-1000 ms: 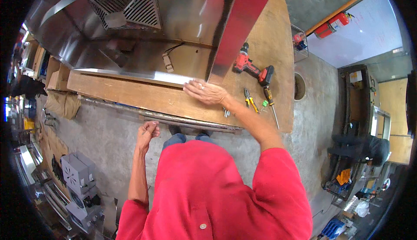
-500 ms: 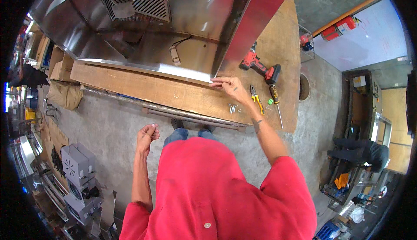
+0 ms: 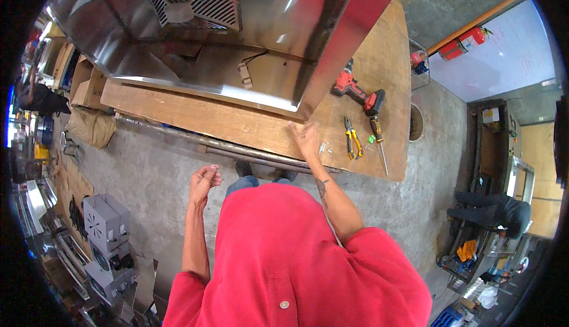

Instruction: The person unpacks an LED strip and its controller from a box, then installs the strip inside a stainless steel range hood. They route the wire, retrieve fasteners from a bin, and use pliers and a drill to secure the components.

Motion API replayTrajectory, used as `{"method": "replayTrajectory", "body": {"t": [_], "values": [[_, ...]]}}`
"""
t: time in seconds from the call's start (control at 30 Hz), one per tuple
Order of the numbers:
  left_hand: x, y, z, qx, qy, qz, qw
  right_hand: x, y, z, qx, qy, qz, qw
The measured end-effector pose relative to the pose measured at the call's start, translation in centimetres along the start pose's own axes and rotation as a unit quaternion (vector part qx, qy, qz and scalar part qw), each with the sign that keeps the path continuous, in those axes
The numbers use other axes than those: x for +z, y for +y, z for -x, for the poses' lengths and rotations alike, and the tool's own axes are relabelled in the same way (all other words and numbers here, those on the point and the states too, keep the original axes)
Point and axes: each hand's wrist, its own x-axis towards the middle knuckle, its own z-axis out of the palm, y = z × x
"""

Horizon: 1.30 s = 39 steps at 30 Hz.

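Note:
A large stainless steel hood [image 3: 278,96] with a slotted vent panel [image 3: 192,1] lies across the wooden tabletop [image 3: 195,114]. At its near right corner is my right hand [image 3: 306,140], thumb and fingers apart, fingertips at the bottom edge; whether they press on the metal or the wood I cannot tell. My left hand [image 3: 204,183] hangs in the air short of the table, its fingers curled together; anything in them is too small to make out. Several small screws [image 3: 325,148] lie to the right of my right hand, beside yellow-handled pliers [image 3: 354,139].
A red cordless drill [image 3: 357,92] and a screwdriver [image 3: 378,134] lie on the table's right side. A small connector on a wire [image 3: 244,75] rests inside the hood. Grey metal boxes [image 3: 106,223] stand at left. Another person [image 3: 504,208] bends over at far right.
My right hand has come down from the hood's corner toward me, and its fingers have spread. My left hand keeps its curled shape. The whole view has shifted slightly.

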Motion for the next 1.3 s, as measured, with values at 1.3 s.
{"method": "replayTrajectory", "body": {"t": [1.3], "values": [[1.5,0.4,-2.3,0.005,-0.024,0.0,1.0,-1.6,0.9,-0.8,-0.058,0.045,0.019,0.997]]}}
